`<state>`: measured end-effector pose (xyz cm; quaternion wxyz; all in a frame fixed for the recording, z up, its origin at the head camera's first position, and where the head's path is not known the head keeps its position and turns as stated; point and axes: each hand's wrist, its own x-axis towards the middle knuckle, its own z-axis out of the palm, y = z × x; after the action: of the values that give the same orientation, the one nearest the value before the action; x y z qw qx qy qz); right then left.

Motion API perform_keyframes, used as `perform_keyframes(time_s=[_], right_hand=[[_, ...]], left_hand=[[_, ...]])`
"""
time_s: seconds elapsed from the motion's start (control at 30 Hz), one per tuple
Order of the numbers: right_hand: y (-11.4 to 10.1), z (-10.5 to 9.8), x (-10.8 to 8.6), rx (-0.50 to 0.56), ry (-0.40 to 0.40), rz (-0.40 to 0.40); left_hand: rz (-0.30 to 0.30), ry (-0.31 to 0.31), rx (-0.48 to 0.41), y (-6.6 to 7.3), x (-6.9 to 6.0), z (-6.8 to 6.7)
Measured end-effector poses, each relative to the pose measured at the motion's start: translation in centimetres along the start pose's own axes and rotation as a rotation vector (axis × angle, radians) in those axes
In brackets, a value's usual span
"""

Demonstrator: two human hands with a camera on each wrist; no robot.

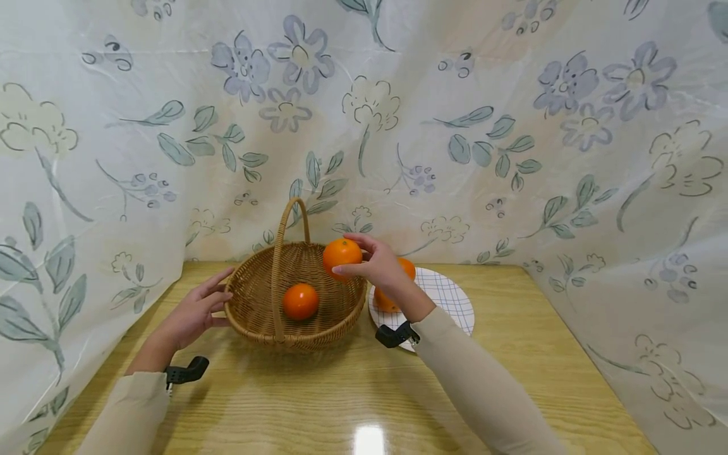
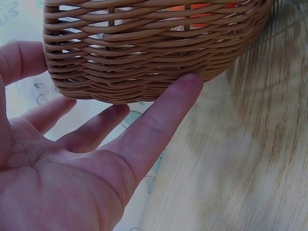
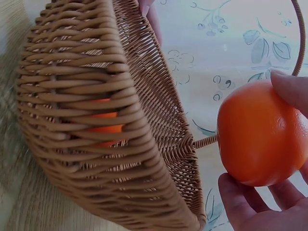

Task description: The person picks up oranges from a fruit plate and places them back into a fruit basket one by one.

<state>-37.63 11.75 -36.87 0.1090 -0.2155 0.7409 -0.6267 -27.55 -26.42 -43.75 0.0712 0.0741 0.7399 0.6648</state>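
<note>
My right hand (image 1: 382,260) pinches an orange (image 1: 341,253) between thumb and fingers, above the right side of a wicker basket (image 1: 250,325). In the right wrist view the held orange (image 3: 260,134) is glossy and clear of the basket's rim. A second, redder orange fruit (image 1: 301,301) lies inside the basket, beside the base of its arched handle. My left hand (image 1: 196,309) touches the basket's left side with extended fingers; the left wrist view shows a fingertip (image 2: 190,84) against the lower weave.
To the basket's right stands a white plate with blue lines (image 1: 449,303). More orange fruit (image 1: 387,302) sits on it, partly hidden by my right hand and wrist. The wooden table (image 1: 284,404) meets flower-patterned cloth (image 1: 398,126) at the back and sides.
</note>
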Motion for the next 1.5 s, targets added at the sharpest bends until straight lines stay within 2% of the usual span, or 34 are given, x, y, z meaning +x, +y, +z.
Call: perform_keyframes(time_s=[0.37, 0.83, 1.13, 1.5], right_hand=[[-0.8, 1.8, 1.8, -0.016, 0.013, -0.003], [-1.1, 4.1, 4.5, -0.150, 0.005, -0.024], [-0.4, 5.5, 6.2, -0.148, 0.026, 0.003], [0.2, 6.6, 7.3, -0.128, 0.022, 0.058]], left_hand=[[0.005, -0.006, 0.001, 0.2, -0.2, -0.1], [0.004, 0.001, 0.007, 0.1, -0.3, -0.1], [0.002, -0.006, 0.006, 0.0, -0.2, -0.1], [0.001, -0.007, 0.004, 0.1, -0.3, -0.1]])
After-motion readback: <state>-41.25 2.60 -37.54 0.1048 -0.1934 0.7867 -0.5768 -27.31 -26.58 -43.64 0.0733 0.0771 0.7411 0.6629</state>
